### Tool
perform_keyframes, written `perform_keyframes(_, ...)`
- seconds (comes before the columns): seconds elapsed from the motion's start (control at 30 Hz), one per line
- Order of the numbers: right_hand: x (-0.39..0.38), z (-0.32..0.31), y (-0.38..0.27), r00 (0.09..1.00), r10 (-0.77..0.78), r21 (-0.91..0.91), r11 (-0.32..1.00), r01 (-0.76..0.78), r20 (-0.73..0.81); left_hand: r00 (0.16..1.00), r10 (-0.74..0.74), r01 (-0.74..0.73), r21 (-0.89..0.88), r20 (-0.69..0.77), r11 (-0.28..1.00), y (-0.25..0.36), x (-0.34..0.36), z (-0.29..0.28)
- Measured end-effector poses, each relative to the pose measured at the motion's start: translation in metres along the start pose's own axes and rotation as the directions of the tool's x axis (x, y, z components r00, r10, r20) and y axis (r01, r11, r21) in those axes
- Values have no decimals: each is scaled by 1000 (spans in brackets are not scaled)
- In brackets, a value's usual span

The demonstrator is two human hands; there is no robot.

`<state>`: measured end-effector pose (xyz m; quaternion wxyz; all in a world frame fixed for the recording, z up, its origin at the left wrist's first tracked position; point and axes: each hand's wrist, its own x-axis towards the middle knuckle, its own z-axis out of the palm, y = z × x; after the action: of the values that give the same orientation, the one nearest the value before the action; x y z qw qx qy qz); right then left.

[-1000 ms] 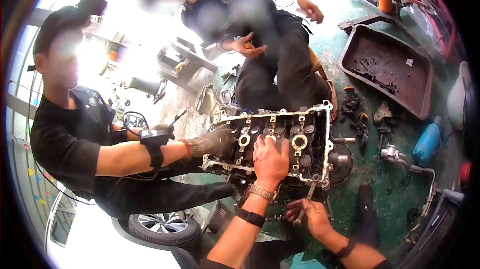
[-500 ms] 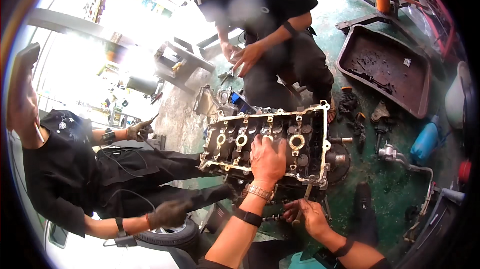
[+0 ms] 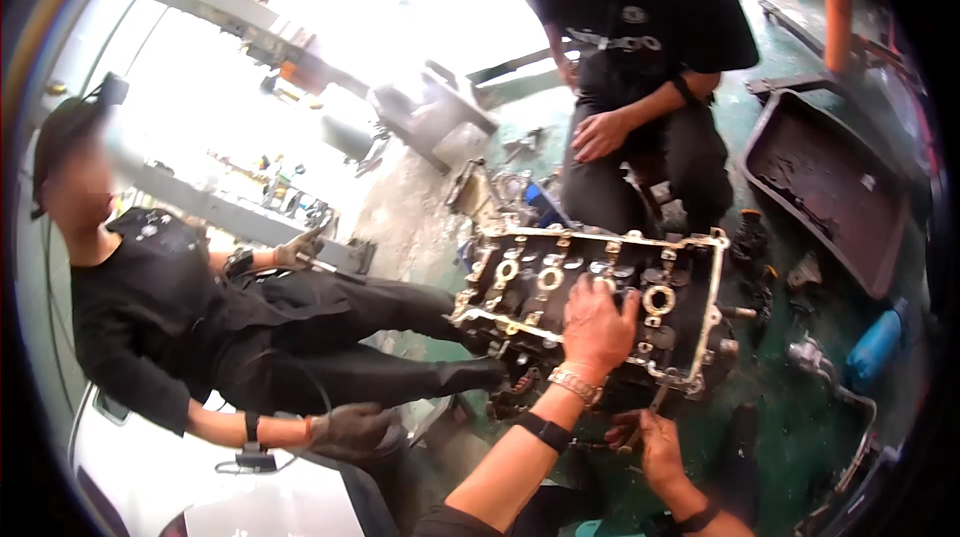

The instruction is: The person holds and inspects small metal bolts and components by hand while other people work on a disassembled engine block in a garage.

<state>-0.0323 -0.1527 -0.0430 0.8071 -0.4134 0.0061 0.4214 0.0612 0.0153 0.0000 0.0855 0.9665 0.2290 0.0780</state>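
An engine (image 3: 540, 309) stands in front of me, its top uncovered, with a pale metal rim and round openings along the middle. My left hand (image 3: 597, 325) lies on top of it, fingers stretched over the dark centre and thumb apart, with nothing held. Below the engine's near right corner, my right hand (image 3: 660, 452) is closed round a slim metal tool that looks like a wrench (image 3: 659, 397). The tool's upper end reaches the engine's near side; what it meets there is too dark to make out.
A co-worker (image 3: 640, 67) kneels beyond the engine. Another co-worker (image 3: 160, 327), wearing gloves and holding a tool, stands at the left. On the right are a black tray (image 3: 830, 187), a blue bottle (image 3: 875, 349) and a bent metal pipe (image 3: 850, 397). A white car panel (image 3: 270, 497) is lower left.
The view has shifted, so the scene sits farther right. My hands keep their places on the engine and the tool. The kneeling co-worker's hands have moved apart and lowered toward the thighs.
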Motion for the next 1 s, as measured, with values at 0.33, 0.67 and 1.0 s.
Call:
perform_keyframes(0.33,15,-30,50,984,-84,37,995,90,-154,997,-38,43,-81,64,996,1,-1,-11)
perform_keyframes(0.67,21,-36,42,996,-44,-205,978,27,-78,994,-50,60,-100,99,993,1,-2,-14)
perform_keyframes(1.0,27,-47,63,994,-103,-209,974,91,-46,999,-24,22,-76,-22,997,-2,-3,-6)
